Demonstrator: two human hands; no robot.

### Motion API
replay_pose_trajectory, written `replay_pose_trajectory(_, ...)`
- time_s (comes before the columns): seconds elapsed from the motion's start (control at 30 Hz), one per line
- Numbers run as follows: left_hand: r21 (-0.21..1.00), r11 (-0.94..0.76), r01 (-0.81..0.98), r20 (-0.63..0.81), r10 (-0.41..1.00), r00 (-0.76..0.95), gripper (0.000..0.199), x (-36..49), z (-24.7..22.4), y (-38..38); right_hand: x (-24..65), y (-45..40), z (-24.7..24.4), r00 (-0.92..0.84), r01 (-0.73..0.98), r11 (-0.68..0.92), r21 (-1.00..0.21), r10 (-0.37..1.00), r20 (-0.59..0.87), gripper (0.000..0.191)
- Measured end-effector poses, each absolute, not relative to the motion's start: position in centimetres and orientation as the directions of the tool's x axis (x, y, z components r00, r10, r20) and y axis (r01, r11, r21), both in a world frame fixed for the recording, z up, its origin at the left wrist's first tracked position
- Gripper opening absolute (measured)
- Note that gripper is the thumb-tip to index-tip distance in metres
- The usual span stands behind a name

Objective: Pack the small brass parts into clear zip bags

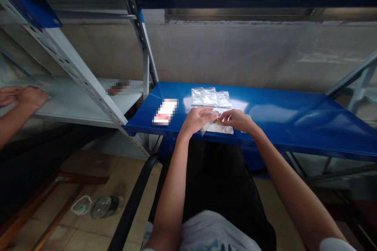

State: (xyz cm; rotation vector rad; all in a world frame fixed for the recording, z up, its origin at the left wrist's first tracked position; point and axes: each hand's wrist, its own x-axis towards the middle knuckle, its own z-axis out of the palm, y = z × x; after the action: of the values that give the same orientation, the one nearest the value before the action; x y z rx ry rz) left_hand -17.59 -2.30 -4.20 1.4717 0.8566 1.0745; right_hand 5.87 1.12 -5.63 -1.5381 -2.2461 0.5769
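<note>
Both my hands meet over a small clear plastic bag [218,128] near the front edge of the blue shelf. My left hand [196,120] is closed, its fingers pressed together and pointing right over the bag. From the other side my right hand [238,119] pinches with bent fingers and thumb. Small dark and yellowish bits show between the fingertips, too small to name. Whatever the fingers grip is partly hidden. Just behind lie flat clear zip bags [203,97], side by side.
A pixelated white and pink object [165,111] lies left on the blue shelf [282,119]. Metal uprights [70,62] stand at the left. Another person's hands [31,97] work at the neighbouring grey shelf, near a blurred dark object [118,87]. A plastic bottle [103,206] lies on the floor.
</note>
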Motion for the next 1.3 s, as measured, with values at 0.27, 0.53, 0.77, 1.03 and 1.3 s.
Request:
replay_pose_trajectory(0.27,0.986,-0.167,-0.025,0.166,0.93,0.329,0.058,-17.7,-4.2,-2.3,5.3,1.0,-5.8,-0.359,0.834,0.364,-0.416,0.929,0.092,0.011)
replay_pose_trajectory(0.53,0.983,-0.185,-0.013,0.178,0.922,0.342,0.056,-17.7,-4.4,-2.2,5.7,0.4,-4.1,-0.336,0.743,0.383,-0.549,0.923,0.19,0.015)
replay_pose_trajectory(0.77,0.964,-0.266,-0.012,0.25,0.888,0.385,0.053,-17.2,-4.2,-2.4,3.9,-2.1,-0.5,-0.304,0.46,0.428,-0.778,0.899,0.315,0.038)
replay_pose_trajectory(1.03,0.95,-0.289,-0.121,0.313,0.849,0.425,0.055,-17.3,-3.8,-2.6,3.3,-3.5,1.0,-0.459,0.465,0.564,-0.683,0.813,0.358,0.047)
replay_pose_trajectory(1.3,0.958,-0.266,-0.105,0.286,0.882,0.375,0.065,-17.3,-3.8,-2.6,3.4,-3.5,1.0,-0.473,0.471,0.513,-0.717,0.834,0.286,0.034)
